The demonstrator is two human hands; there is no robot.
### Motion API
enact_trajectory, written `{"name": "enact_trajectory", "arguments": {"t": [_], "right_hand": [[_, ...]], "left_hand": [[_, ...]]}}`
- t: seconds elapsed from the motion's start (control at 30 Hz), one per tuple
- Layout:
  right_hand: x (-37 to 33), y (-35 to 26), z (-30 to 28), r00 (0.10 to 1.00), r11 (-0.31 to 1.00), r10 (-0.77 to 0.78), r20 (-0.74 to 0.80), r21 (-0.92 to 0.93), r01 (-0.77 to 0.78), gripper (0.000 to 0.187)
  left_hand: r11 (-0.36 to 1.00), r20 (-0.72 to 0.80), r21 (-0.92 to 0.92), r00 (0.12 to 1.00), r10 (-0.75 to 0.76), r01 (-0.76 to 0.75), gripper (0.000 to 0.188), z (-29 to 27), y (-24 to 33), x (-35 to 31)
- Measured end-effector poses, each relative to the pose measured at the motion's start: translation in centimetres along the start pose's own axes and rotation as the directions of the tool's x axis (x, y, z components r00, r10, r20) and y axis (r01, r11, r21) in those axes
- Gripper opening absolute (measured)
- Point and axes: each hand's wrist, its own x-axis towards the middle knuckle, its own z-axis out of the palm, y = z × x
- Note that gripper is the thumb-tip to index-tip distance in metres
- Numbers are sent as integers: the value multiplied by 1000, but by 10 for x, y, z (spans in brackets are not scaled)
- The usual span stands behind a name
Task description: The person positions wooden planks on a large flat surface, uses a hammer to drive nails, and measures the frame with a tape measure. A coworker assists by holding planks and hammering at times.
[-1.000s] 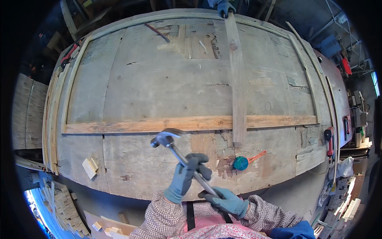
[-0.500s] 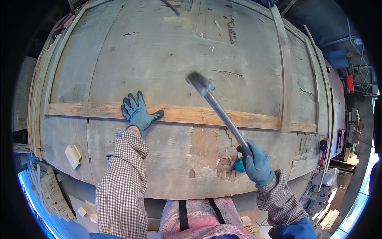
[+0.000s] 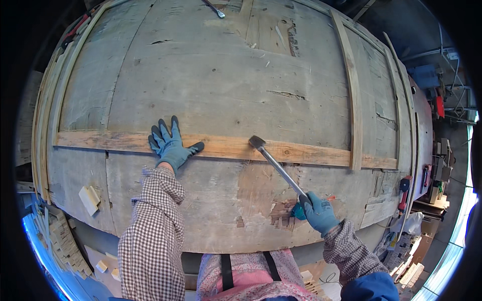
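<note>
Two gloved hands work on a big wooden panel [image 3: 211, 75]. The left hand [image 3: 169, 145] lies flat, fingers spread, on a pale wooden strip [image 3: 301, 152]. The right hand [image 3: 317, 213] grips a hammer [image 3: 278, 168] by its handle end, fingers wrapped tight; the hammer's head touches the strip, well beyond those fingers.

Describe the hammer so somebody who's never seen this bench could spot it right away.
Start at the big worn wooden panel and find the pale batten running across it, where the left hand lies flat. The hammer slants from that batten down to the right hand, which grips its handle end. It is the only long grey metal tool there, its head on the batten.
</note>
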Motion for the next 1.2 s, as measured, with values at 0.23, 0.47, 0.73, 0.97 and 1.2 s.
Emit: {"name": "enact_trajectory", "arguments": {"t": [0.23,0.47,0.73,0.97,1.2], "right_hand": [[19,-45,-36,998,967,57,29,247,-63,36],[-13,35,10,981,940,-5,-193,-336,-61,28],[0,-25,-11,981,937,-54,-186,331,114,42],[-37,35,21,980,972,155,-121,196,-129,40],[-25,77,58,968,972,218,-125,-57,-226,31]], "left_hand": [[1000,-20,-31,1000,-8,8,119,-2,8,6],[1000,6,-21,1000,6,-6,119,-1,5,4],[1000,-4,14,1000,-23,23,115,1,4,3],[999,30,35,999,-33,32,116,-1,8,-1],[999,19,15,999,-29,29,116,-1,7,6]]}}
